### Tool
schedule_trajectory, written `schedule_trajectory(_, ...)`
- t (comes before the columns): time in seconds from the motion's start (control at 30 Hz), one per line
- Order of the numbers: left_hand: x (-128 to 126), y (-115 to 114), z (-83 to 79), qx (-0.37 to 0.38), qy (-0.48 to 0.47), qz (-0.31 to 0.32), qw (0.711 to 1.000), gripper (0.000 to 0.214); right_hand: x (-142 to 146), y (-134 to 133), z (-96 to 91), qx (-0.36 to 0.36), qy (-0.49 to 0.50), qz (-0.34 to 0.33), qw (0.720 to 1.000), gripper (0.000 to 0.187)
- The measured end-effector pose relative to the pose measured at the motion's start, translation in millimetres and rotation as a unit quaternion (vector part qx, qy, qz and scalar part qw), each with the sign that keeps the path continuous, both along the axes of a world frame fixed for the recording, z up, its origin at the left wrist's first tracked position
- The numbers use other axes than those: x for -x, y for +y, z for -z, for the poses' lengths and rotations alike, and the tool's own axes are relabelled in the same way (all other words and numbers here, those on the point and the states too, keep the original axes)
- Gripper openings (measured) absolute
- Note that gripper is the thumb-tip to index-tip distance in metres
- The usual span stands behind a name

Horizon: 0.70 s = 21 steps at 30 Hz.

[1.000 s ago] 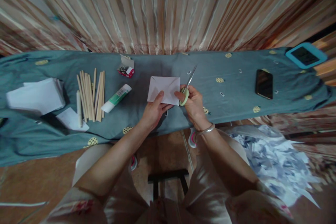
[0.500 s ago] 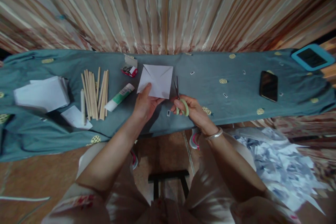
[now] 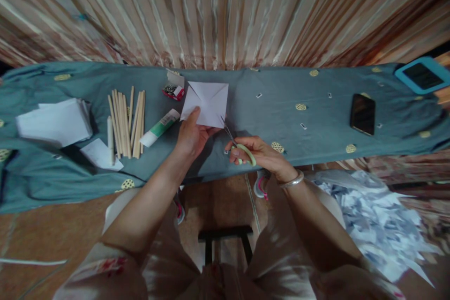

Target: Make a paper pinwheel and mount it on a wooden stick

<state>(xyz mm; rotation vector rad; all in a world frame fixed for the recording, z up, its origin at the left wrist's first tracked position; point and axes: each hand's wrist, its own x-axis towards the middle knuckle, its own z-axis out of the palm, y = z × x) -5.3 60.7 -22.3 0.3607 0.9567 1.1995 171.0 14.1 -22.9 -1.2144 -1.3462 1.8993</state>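
Observation:
My left hand (image 3: 191, 136) pinches the lower edge of a folded white paper square (image 3: 208, 99), holding it above the teal cloth-covered table (image 3: 316, 131). My right hand (image 3: 258, 154) grips green-handled scissors (image 3: 238, 146), whose blades point up-left and touch the paper's lower right corner. A metal bangle sits on my right wrist.
Left of the paper lie a glue stick (image 3: 160, 128), a bundle of wooden sticks (image 3: 127, 121), a small red box of clips (image 3: 173, 90) and white paper stacks (image 3: 56, 122). A black phone (image 3: 362, 114) and a blue-cased device (image 3: 422, 75) lie on the right. Paper scraps (image 3: 372, 220) cover the floor at right.
My left hand carried the paper up and to the left. My right hand dropped lower and swung the scissors from pointing up-right to pointing up-left at the paper's corner.

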Motion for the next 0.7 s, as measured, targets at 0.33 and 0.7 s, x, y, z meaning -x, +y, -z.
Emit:
schedule_trajectory(0.33,-4,-3,-1.1,0.003,0.007,0.004,1.000,0.034,1,2,7.0,-0.008,-0.001,-0.001,1.000,0.047)
schedule_trajectory(0.7,-3,-3,0.8,-0.016,0.007,0.013,1.000,0.036,-2,2,16.1,-0.047,-0.004,-0.012,0.999,0.046)
